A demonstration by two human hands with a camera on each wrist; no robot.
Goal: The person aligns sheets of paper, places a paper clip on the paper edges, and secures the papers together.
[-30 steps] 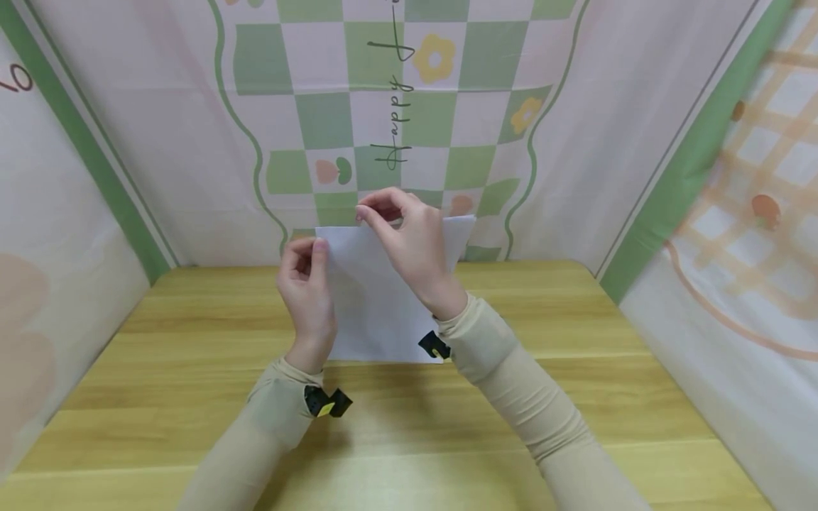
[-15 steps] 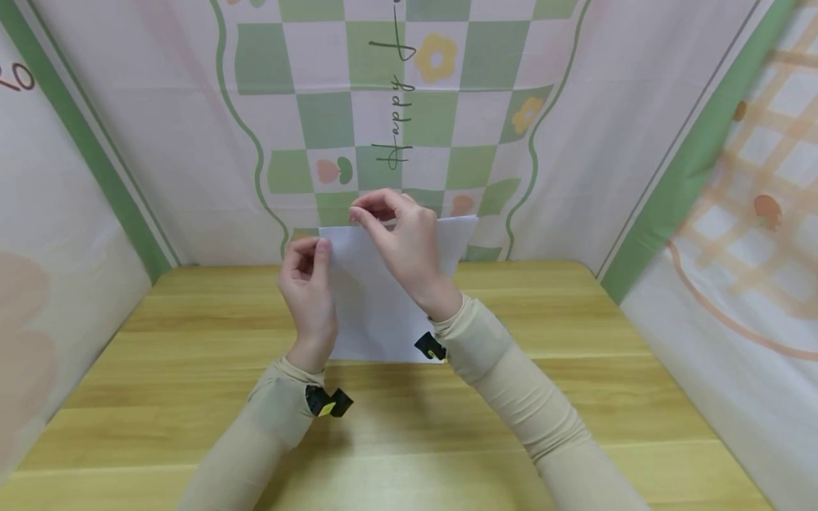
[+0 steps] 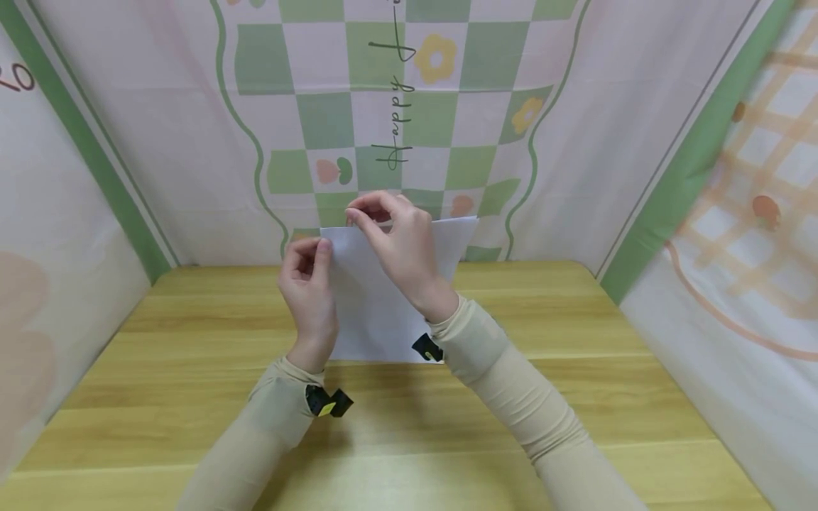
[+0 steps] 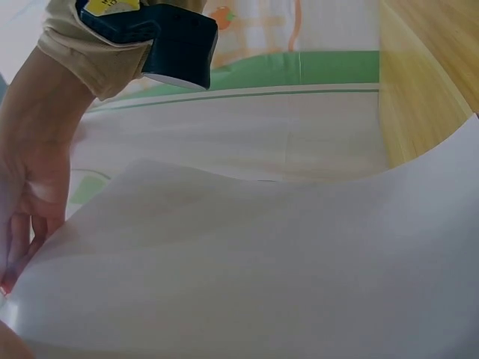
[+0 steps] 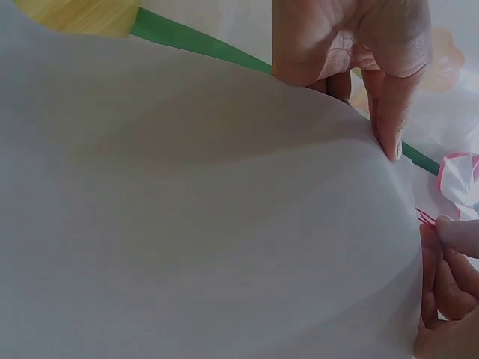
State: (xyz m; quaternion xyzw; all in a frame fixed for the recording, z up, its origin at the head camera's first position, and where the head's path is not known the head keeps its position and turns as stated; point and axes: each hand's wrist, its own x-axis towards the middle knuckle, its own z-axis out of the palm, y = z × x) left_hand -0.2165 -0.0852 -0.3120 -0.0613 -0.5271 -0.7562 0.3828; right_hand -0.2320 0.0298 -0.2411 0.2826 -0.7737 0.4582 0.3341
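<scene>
White paper (image 3: 377, 305) stands upright over the table in the head view. My left hand (image 3: 307, 291) grips its upper left corner, thumb in front and other fingers behind. My right hand (image 3: 405, 248) crosses in front of the paper, its fingertips right at the top edge. In the right wrist view it pinches a small clip-like thing with thin red wire loops (image 5: 425, 217) beside the paper's edge; a white, pink-edged piece (image 5: 454, 178) shows just above the thumb. In the left wrist view the paper (image 4: 247, 254) bends and fills the lower part.
A wood-grain table (image 3: 383, 454) lies below. Behind it hangs a green-and-white checked curtain (image 3: 383, 113) with flowers and lettering. More printed curtains (image 3: 690, 284) close the sides. Black cameras (image 3: 329, 402) are strapped at both wrists.
My right hand has slid slightly left along the paper's top edge, toward the left hand. My left hand and the paper have hardly moved.
</scene>
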